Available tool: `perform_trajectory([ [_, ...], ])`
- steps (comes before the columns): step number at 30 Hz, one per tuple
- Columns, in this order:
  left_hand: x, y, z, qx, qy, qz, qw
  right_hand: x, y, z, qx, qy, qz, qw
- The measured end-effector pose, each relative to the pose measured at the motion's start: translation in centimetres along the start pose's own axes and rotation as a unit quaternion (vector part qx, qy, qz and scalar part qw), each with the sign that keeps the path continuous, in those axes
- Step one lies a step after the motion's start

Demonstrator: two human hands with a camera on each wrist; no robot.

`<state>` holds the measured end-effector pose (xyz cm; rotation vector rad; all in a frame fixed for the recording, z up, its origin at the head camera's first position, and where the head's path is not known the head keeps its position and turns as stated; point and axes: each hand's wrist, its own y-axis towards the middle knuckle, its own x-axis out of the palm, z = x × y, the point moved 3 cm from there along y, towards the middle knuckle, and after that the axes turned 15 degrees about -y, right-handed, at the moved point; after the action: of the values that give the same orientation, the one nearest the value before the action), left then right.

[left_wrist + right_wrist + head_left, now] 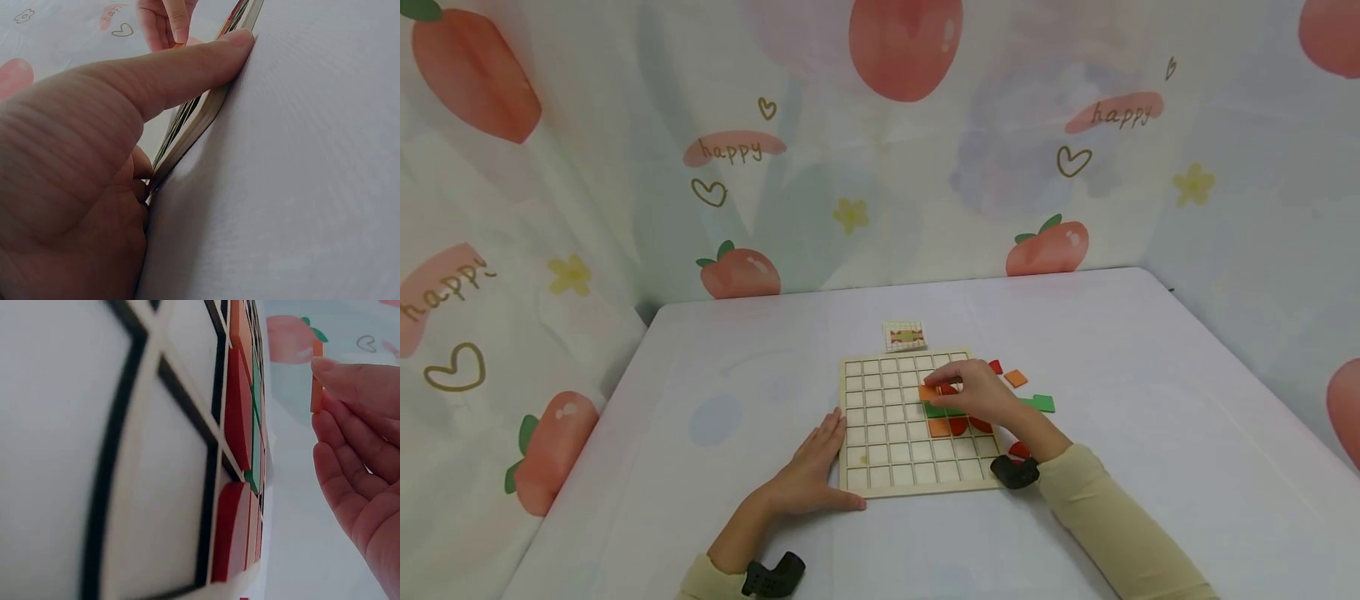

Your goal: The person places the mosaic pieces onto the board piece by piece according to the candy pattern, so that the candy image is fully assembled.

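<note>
My right hand (pixel 977 393) pinches an orange square tile (pixel 317 394) between thumb and fingers, held on edge above the board in the right wrist view. Beneath it lies a wooden grid board (pixel 925 488) with square cells. Green pieces (pixel 942 412) form a row in the grid. On the near side of that row sit an orange tile (pixel 938 429) and red curved pieces (pixel 958 427); another red piece (pixel 949 389) shows beyond it, partly behind my hand. My left hand (pixel 811 468) rests at the board's near left corner, fingers along the side, thumb (pixel 200 69) on the front edge.
Just beyond the board lies a small pattern card (pixel 905 337). To its right are loose pieces: an orange tile (pixel 1017 378), a red piece (pixel 996 367), green pieces (pixel 1043 403) and another red piece (pixel 1019 450) by my right wrist. A printed curtain (pixel 925 208) hangs behind the white table (pixel 737 358).
</note>
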<state>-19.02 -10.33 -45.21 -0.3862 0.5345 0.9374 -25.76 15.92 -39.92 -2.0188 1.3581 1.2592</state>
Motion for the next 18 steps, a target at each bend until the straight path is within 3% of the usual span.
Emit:
perform_trajectory([
  [11,0.0,0.0,0.0,-0.003,-0.002,-0.003,1.0000,0.8,1.1,-0.9,-0.010,0.030,0.000,0.9995],
  [18,-0.1,-0.1,0.2,0.003,-0.008,-0.005,0.9999,1.3,1.6,-1.2,0.016,0.057,0.002,0.9982],
])
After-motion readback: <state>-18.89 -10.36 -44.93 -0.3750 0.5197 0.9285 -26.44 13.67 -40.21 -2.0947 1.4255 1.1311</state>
